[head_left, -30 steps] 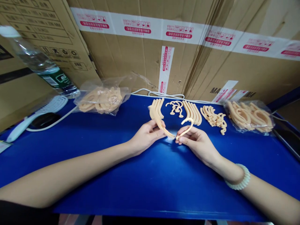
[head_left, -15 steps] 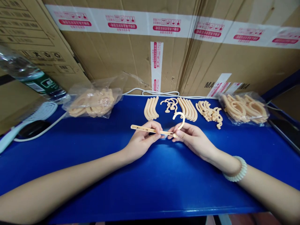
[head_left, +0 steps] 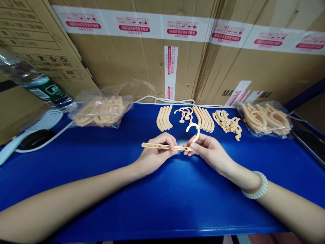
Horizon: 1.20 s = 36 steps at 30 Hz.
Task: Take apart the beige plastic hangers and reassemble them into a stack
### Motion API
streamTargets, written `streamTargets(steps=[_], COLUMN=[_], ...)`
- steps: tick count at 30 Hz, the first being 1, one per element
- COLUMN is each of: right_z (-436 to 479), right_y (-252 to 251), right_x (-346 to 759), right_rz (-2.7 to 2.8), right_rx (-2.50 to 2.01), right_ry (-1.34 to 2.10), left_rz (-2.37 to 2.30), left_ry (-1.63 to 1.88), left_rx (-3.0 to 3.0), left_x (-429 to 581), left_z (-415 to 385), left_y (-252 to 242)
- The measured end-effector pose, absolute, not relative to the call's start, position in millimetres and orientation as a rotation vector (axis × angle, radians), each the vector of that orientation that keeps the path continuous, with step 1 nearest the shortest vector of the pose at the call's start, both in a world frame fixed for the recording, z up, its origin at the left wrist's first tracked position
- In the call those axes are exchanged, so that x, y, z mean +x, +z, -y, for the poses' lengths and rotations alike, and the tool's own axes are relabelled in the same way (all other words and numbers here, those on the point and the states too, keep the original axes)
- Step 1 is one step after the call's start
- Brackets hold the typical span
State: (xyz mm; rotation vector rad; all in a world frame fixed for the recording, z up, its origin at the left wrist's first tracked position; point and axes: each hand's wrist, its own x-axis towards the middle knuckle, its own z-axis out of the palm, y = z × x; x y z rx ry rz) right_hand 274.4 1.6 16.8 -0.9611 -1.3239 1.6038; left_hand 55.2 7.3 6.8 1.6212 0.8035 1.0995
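My left hand (head_left: pixel 156 154) is closed on a long peach plastic strip (head_left: pixel 152 146) that lies level, pointing left. My right hand (head_left: pixel 209 152) pinches a peach plastic hook piece (head_left: pixel 194 129) whose curl stands above the fingers. The strip's right end meets the hook's stem between the two hands, just above the blue table (head_left: pixel 162 200). Behind the hands lie rows of loose parts: curved strips (head_left: pixel 164 117), small hooks (head_left: pixel 184 113), more curved strips (head_left: pixel 203 118) and a heap of hooks (head_left: pixel 227 123).
Two clear bags of peach parts lie at the back left (head_left: pixel 101 106) and back right (head_left: pixel 265 117). A water bottle (head_left: pixel 35 83), a white handheld fan (head_left: pixel 27 130) and a white cable (head_left: pixel 165 100) sit by the cardboard boxes (head_left: pixel 152 61) walling the back.
The strip in my left hand has swung from pointing away to lying level. Both hands rose slightly and keep the strip and hook end to end.
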Motion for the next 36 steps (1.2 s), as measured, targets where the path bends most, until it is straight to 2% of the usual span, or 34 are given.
streamTargets(steps=[25,32,36], right_z=[4,6,7], right_y=[16,20,20], right_x=[263,263,261], right_rz=[1.488,1.511,1.501], right_rx=[-1.067,-1.014,-1.003], right_ry=[1.330,1.308,1.353], left_rz=[-0.890,-0.827,-0.840], left_ry=[1.030,1.048,0.957], left_rx=[1.703,1.317,1.338], left_x=[56,62,64], left_z=[-7,-7,-2], left_y=[11,7,5])
